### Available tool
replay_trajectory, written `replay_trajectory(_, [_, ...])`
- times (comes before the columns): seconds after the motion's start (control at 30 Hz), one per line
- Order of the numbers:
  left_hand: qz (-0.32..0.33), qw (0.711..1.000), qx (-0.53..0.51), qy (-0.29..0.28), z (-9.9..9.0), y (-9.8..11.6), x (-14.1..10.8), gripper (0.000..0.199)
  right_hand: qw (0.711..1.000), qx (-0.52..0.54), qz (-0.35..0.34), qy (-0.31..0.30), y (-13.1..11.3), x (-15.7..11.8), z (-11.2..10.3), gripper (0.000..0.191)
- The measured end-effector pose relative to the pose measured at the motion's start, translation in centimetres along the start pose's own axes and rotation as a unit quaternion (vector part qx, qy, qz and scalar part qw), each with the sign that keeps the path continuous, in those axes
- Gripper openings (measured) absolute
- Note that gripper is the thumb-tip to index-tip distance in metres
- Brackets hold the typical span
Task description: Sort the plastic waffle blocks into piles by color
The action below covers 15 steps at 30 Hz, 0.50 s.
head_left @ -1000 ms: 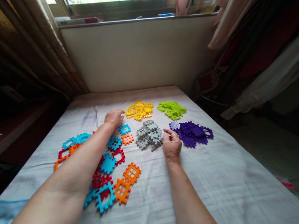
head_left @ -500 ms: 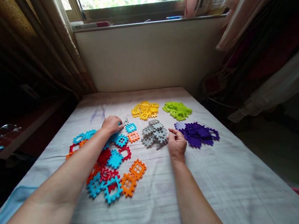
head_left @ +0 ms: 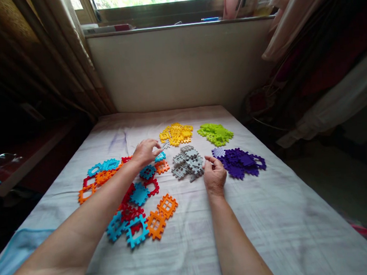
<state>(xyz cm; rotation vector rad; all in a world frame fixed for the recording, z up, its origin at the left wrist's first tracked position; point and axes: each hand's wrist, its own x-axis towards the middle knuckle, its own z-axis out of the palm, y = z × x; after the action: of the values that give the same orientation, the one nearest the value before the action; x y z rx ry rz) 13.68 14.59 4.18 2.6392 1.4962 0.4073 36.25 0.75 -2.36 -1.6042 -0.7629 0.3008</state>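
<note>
My left hand (head_left: 146, 152) hovers above the far side of a mixed heap, its fingers apart and nothing seen in them. Just beyond its fingertips lies a small grey piece (head_left: 165, 145), beside the yellow pile (head_left: 176, 134). The heap holds blue pieces (head_left: 139, 194), red pieces (head_left: 152, 186) and orange pieces (head_left: 156, 225). My right hand (head_left: 215, 173) rests between the grey pile (head_left: 188, 162) and the purple pile (head_left: 242, 162), its fingers curled together; whether they hold anything is hidden. A pale lilac piece (head_left: 218, 152) sits at the purple pile's far left.
A green pile (head_left: 216, 134) lies at the back right of the cloth-covered table (head_left: 194, 256). Light blue fabric (head_left: 22, 248) lies at the left edge. Behind stands a wall below a window sill, with a pink container (head_left: 234, 0). Curtains hang at the left.
My left hand has moved right and its fingers have opened. The small grey piece that was at its fingertips now lies farther right, beside the yellow pile. My right hand stays in place.
</note>
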Motion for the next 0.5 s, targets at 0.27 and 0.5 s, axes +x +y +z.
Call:
replay_trajectory(0.27, [0.109,0.99,-0.085,0.036,2.3,8.2,-1.3,0.013,1.0,0.02,0.015,0.006,-0.5,0.0,0.0,0.038])
replay_trajectory(0.5, [0.081,0.994,-0.066,0.028,3.0,7.4,-1.0,0.03,0.999,0.026,0.021,0.005,-0.7,0.0,-0.1,0.039])
